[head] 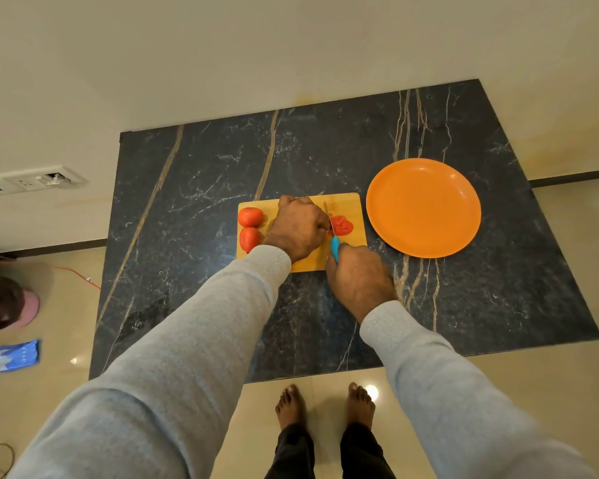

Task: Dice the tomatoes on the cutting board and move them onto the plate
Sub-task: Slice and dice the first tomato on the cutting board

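A wooden cutting board [351,202] lies on the dark marble counter. Two whole red tomatoes [250,217] sit one behind the other at its left end. My left hand [298,228] is curled over a tomato in the middle of the board; that tomato is almost wholly hidden under it. My right hand [358,276] grips the blue handle of a knife [334,248], whose blade points away along the right side of my left hand. Cut tomato pieces [341,225] lie just right of the blade. An orange plate [423,207] stands bare to the right of the board.
The dark marble counter [194,202] extends to the left, behind and in front of the board. A wall socket panel [32,183] is at the far left. My bare feet [325,406] stand on the tiled floor below the counter's front edge.
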### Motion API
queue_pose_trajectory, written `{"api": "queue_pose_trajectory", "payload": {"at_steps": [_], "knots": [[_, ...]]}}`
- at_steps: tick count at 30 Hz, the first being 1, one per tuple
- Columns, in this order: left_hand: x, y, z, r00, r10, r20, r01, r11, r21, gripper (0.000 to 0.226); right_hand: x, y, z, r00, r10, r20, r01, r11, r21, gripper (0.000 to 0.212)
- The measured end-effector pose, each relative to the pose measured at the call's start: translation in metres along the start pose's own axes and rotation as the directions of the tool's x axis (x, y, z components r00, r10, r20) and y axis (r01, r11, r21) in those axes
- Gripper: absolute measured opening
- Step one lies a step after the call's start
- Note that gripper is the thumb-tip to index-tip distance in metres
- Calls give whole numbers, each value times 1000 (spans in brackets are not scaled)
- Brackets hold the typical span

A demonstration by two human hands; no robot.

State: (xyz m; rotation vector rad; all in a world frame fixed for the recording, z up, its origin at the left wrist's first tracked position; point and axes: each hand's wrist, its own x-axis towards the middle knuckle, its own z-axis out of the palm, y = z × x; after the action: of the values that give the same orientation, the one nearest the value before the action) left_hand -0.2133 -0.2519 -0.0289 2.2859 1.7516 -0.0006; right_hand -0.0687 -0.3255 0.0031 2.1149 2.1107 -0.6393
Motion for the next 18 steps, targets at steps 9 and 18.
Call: {"api": "queue_pose_trajectory", "payload": {"at_steps": [9,18], "knots": [[0,2,-2,1000,-25,14,24,999,30,26,-8,-1,8,999,-20,50,27,990,-136,31],[-4,8,-11,1000,-18,-11,18,999,48,24,-20,8,19,995,-56,77,70,978,-195,32]]}}
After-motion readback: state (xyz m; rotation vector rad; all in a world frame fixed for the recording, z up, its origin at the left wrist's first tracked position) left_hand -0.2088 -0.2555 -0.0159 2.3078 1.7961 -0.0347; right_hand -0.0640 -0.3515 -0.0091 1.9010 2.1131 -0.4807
